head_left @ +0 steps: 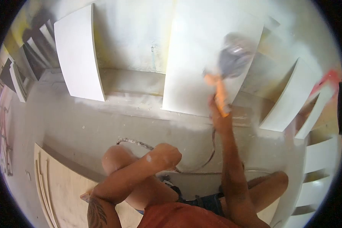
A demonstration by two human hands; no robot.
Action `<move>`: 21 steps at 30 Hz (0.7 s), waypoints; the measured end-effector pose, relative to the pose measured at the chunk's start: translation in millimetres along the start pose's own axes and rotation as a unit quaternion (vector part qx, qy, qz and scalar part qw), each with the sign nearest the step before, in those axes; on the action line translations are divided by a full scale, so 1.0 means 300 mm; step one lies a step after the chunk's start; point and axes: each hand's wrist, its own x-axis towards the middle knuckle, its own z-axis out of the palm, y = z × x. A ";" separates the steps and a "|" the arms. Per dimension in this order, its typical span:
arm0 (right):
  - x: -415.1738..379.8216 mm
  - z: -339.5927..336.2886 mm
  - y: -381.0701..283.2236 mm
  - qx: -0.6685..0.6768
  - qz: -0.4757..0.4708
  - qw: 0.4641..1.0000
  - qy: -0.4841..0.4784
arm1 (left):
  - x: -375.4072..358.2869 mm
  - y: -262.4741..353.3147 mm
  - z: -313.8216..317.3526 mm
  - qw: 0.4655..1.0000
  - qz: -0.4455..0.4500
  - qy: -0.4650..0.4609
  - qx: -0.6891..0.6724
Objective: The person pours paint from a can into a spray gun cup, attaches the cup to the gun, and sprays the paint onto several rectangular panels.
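My right hand (219,117) is closed around the orange handle of a spray gun (222,95), which is blurred by motion. Its dark, rounded cup (235,57) shows above the handle, in front of a large white panel (193,72) leaning on the wall. From below the handle a thin hose (213,148) curves down to the floor. Over my bent left knee, my left hand (165,156) is curled into a fist. A thicker, stained stretch of hose (135,143) runs up to that wrist and passes out of sight; whether the fingers grip it is hidden.
A curved white panel (78,57) leans at the left, another (290,97) at the right, with narrower pieces (313,114) beyond. White pieces (321,155) line the right edge. Plywood sheets (70,190) lie under me, and dust marks the grey floor (76,121).
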 end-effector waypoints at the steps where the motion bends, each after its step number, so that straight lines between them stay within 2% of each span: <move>1: -0.027 0.019 0.117 -0.024 -0.050 0.998 -0.018 | 0.011 -0.001 0.010 1.000 -0.001 -0.015 0.009; 2: -0.063 0.041 0.230 -0.048 -0.098 0.993 -0.036 | 0.012 -0.003 0.018 1.000 0.003 -0.017 0.011; 4: -0.145 0.049 0.334 -0.118 0.022 0.986 -0.113 | 0.017 -0.004 0.029 0.999 0.017 -0.017 0.026; 5: -0.161 0.048 0.360 -0.117 0.024 0.987 -0.111 | 0.022 0.001 0.028 0.999 0.018 -0.020 0.028; 7: -0.176 0.053 0.370 -0.146 0.208 0.947 -0.199 | 0.031 0.009 0.012 0.998 0.035 -0.055 0.014; 8: -0.168 0.057 0.352 -0.143 0.208 0.947 -0.197 | 0.026 0.014 0.004 0.998 0.035 -0.057 0.017; 10: -0.124 0.061 0.281 -0.103 0.172 0.973 -0.116 | 0.012 0.026 -0.005 0.998 0.049 -0.042 0.006; 13: 0.020 0.054 0.084 -0.019 0.023 0.999 -0.024 | 0.045 0.024 0.016 0.999 0.015 -0.040 0.011; 16: 0.176 0.034 -0.021 0.058 -0.127 0.987 0.074 | 0.055 0.013 -0.007 0.999 -0.021 -0.036 -0.011; 17: 0.185 0.023 -0.048 0.060 -0.128 0.987 0.075 | 0.057 0.008 -0.005 0.999 -0.023 -0.036 -0.010; 19: 0.190 0.001 -0.084 0.115 -0.214 0.962 0.124 | 0.059 -0.005 0.003 1.000 -0.019 -0.003 -0.010; 20: 0.179 -0.009 -0.065 0.115 -0.215 0.962 0.125 | 0.054 -0.010 0.005 1.000 -0.019 -0.002 -0.008; 21: 0.149 -0.023 -0.019 0.100 -0.165 0.977 0.087 | 0.049 -0.014 0.008 1.000 -0.009 0.020 -0.012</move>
